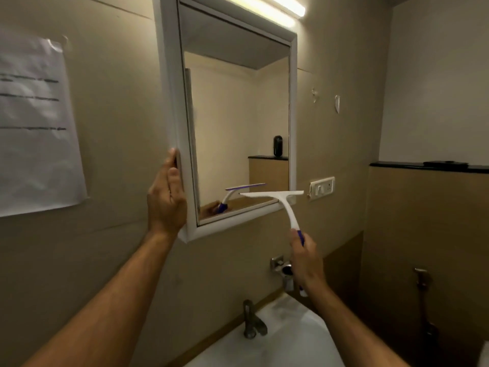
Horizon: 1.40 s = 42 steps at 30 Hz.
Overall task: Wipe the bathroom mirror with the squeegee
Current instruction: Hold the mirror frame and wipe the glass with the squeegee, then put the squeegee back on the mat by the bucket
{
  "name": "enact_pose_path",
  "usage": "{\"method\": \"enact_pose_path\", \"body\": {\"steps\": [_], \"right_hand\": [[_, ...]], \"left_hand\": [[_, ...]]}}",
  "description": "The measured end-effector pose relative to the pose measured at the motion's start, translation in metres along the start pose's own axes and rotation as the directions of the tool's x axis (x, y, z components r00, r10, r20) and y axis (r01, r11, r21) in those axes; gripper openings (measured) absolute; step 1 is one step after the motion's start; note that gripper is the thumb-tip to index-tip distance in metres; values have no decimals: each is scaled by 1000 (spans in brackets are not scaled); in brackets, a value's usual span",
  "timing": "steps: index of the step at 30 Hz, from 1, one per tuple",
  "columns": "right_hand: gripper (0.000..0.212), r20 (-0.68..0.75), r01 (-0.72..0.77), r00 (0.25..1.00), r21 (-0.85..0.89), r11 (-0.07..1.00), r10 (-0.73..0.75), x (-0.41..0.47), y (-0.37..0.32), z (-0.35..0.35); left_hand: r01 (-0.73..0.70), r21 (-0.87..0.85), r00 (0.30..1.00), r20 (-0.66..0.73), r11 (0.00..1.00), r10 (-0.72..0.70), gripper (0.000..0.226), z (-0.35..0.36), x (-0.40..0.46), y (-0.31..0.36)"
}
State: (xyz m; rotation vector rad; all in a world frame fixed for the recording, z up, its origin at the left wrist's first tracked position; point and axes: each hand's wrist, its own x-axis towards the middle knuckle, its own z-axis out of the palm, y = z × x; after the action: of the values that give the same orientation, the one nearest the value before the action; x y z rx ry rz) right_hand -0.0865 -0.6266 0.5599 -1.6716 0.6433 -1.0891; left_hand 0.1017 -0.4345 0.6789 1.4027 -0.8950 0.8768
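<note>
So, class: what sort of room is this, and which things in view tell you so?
Most likely a small bathroom: a framed wall mirror hangs above a white sink with a metal tap, and a spray hose hangs nearby.

Paper sheet (pixel 34 123) taped to wall left of the mirror (pixel 238 123): three or four dark printed lines across it, all blurred, not one word legible. Switch plate (pixel 322 187) on wall right of the mirror: no marking that can be made out. No brand, number or label readable on the squeegee (pixel 280 201) or anything else in view.
</note>
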Motion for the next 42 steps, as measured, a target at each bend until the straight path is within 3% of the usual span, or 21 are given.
{"method": "enact_pose_path", "body": {"steps": [2, 5, 11, 16, 23, 31, 35, 42], "right_hand": [[25, -7, 3, 1000, -38, 999, -4, -28, 6, 5], [33, 4, 17, 1000, -92, 996, -17, -73, 22, 11], [36, 182, -15, 982, -130, 991, 39, -183, 61, 14], [36, 252, -120, 957, -120, 986, 147, -284, 89, 17], [39, 390, -245, 875, -155, 957, 287, -382, 102, 40], [46, 556, -268, 717, -338, 902, 421, -441, 125, 108], [48, 579, -216, 671, -446, 868, 464, -468, 150, 154], [45, 535, -161, 668, -574, 803, 517, -499, 202, 216]], "left_hand": [[-15, 51, 997, 76, 999, 11, 47, -18, -37, -4], [-18, 172, 982, 187, 985, -15, 48, -51, -97, -13], [146, 388, 926, 269, 910, -263, 52, -134, -220, -7], [153, 587, 834, 355, 795, -423, 57, -215, -309, 22], [147, 787, 702, 344, 600, -623, 64, -318, -397, 41], [89, 911, 510, 306, 402, -804, 66, -418, -467, 11], [151, 929, 424, 247, 337, -871, 68, -460, -493, -14], [255, 932, 325, 168, 257, -931, 69, -497, -533, -72]]}}
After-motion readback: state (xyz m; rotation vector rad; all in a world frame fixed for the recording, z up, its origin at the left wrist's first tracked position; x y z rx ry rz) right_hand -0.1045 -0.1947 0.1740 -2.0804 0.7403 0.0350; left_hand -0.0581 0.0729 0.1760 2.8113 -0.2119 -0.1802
